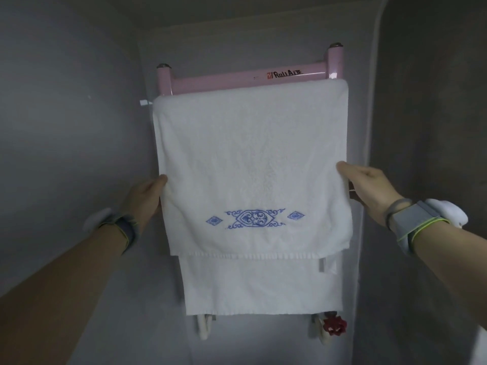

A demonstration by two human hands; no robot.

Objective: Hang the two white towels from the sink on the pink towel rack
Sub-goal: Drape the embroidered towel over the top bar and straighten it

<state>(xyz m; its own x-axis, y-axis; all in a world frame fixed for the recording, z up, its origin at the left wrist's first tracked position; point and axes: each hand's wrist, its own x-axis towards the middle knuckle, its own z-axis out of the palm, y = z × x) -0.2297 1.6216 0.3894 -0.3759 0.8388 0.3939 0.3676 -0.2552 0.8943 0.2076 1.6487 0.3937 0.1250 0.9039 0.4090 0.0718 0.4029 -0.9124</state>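
Note:
A pink towel rack (237, 80) is fixed to the grey wall, its top bar showing. A white towel with a blue embroidered motif (250, 159) hangs over an upper bar and covers most of the rack. Below its hem, a second, plain white towel (261, 285) hangs lower on the rack. My left hand (146, 200) pinches the embroidered towel's left edge. My right hand (366, 183) grips its right edge at about the same height. Both wrists wear bands.
Grey walls close in on both sides of the rack's recess. Under the lower towel, white pipes (204, 326) and a red valve knob (334, 326) stick out at the rack's foot.

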